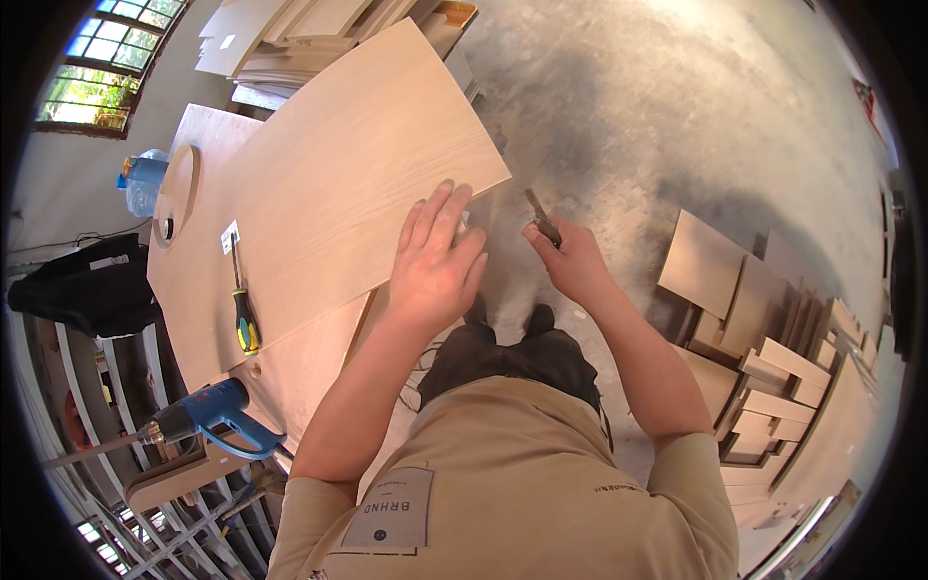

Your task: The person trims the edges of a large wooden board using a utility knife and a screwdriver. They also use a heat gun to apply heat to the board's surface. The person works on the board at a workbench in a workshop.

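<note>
Steadying a broad pale panel, the left fingers lay spread over its edge, closed on nothing I could make out; the right fingers gripped a slim dark tool, tip near the panel's corner. Good handling, I judged, called for flat pressure, left fingers clear of the tool's line. Count: one panel under the left fingers; one tool; leftward of them, one screwdriver, one heat gun.

Your flat, pale-tan wooden panel shows fine grain; the pistol-shaped heat gun is blue and black.
</note>
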`<state>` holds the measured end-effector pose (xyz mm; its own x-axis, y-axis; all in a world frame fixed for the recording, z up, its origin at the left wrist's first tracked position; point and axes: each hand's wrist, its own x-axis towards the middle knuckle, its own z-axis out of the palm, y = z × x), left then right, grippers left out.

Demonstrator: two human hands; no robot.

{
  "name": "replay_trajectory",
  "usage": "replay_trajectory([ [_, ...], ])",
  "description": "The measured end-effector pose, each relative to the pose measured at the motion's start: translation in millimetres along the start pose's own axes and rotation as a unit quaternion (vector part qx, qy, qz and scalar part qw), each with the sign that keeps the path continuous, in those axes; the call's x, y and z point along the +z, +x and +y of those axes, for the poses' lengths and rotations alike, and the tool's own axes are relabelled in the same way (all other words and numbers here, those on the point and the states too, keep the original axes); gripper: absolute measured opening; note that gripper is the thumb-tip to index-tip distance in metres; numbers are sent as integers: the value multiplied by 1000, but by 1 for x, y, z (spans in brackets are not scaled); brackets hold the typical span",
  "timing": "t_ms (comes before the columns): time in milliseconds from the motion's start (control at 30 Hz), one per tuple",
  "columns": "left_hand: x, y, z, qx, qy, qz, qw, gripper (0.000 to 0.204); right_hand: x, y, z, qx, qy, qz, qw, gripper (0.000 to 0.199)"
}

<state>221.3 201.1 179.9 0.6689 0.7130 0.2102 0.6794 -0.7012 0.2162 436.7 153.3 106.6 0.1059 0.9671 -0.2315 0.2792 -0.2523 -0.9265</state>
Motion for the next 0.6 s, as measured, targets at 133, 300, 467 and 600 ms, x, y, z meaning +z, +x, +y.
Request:
replay_trajectory([
  [133, 6, 18, 0, -17, 35, 47, 998, 21, -3, -4, 16, 28, 15, 5, 1000, 32],
  [300, 1, 22, -6, -5, 3, 28, 1000, 19, -10, -15, 28, 27, -5, -21, 999, 27],
  [467, -17, 17, -42, 78, -207, 51, 974, 23, -30, -27, 4, 129, 13, -93, 987, 27],
  [600, -17, 21, -70, -111, -137, 127, 976, 29, -40, -25, -28, 121, -101, -144, 977, 30],
])
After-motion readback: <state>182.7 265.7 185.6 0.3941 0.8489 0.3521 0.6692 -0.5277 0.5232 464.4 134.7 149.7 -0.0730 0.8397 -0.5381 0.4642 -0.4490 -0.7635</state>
